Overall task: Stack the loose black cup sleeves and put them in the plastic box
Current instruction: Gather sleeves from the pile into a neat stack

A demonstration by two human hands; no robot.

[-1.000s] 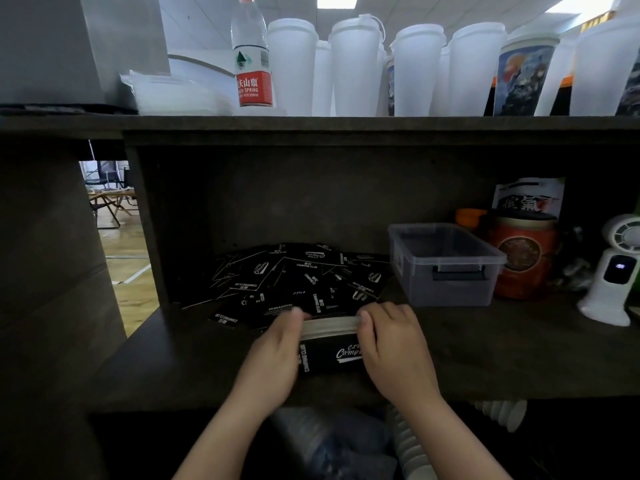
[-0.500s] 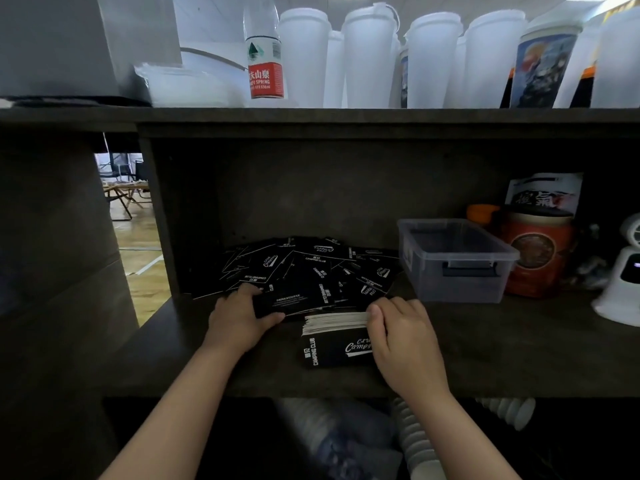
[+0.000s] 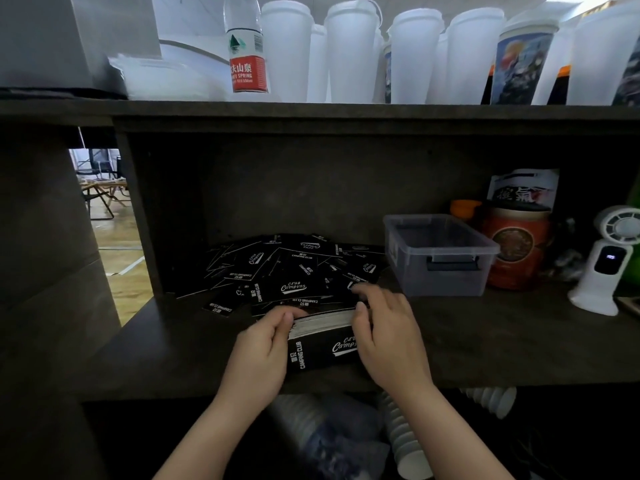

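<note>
A: What did the hands hold?
B: The left hand [image 3: 261, 348] and right hand [image 3: 388, 336] clamped the stack [image 3: 320, 341] between them on the shelf [image 3: 519, 341], squaring it.
A: And next?
B: Probably gather more from the pile [image 3: 294, 268]; the box [image 3: 440, 254] waited beside. Sleeves read "CAMPING CLUB".

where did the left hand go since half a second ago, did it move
Yes. The left hand came back right from the loose sleeves to grip the stack, nearer the plastic box.
</note>
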